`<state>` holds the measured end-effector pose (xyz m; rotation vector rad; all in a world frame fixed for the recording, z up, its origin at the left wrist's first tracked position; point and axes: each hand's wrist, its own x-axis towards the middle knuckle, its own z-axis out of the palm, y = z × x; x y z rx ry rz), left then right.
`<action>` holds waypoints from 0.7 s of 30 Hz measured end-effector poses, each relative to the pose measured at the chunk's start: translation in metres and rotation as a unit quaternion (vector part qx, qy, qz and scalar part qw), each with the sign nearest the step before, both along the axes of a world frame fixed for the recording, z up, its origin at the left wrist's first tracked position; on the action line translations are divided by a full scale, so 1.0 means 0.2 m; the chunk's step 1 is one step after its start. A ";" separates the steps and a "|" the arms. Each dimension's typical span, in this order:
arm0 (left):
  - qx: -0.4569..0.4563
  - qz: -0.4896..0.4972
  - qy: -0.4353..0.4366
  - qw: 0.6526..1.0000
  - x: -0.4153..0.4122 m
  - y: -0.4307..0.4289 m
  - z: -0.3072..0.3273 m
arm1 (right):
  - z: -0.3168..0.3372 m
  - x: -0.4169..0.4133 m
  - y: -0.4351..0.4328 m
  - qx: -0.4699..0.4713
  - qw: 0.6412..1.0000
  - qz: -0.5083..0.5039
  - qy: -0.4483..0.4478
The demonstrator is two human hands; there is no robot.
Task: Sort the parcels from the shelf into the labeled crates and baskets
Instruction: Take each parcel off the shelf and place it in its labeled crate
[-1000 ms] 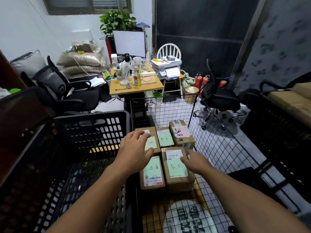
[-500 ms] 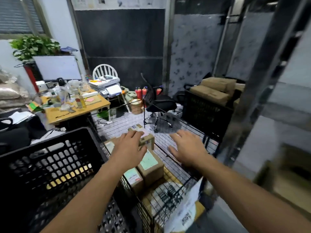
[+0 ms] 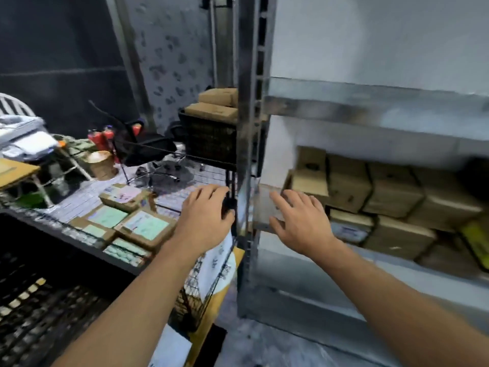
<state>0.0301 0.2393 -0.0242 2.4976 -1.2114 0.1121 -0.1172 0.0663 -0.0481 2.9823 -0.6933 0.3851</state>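
Now both hands, left hand and right hand, hover open, fingers spread, holding nothing. Brown cardboard parcels crowd the grey metal shelf; labelled ones lie flat in the black wire basket.

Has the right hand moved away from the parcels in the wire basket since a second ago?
Yes. The right hand, open and empty, has left the labeled parcels and now reaches rightward toward the boxes on the metal shelf.

A small parcel-sorting room joined with an office is shown. A metal shelf is stacked with brown cardboard parcels. Labeled parcels are laid in a wire basket beside a black plastic crate. A printer, an office chair and fire extinguishers are seen behind.
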 end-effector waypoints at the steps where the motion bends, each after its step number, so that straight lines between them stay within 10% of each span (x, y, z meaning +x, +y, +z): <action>1: -0.001 -0.020 0.001 1.000 -0.04 -0.06 0.00 | 0.00 -0.08 -0.04 -0.002 1.000 -0.019 -0.004; 21: -0.071 -0.288 0.029 0.955 -1.30 -1.35 0.14 | 0.18 -1.63 -0.86 -0.042 0.949 -0.308 -0.053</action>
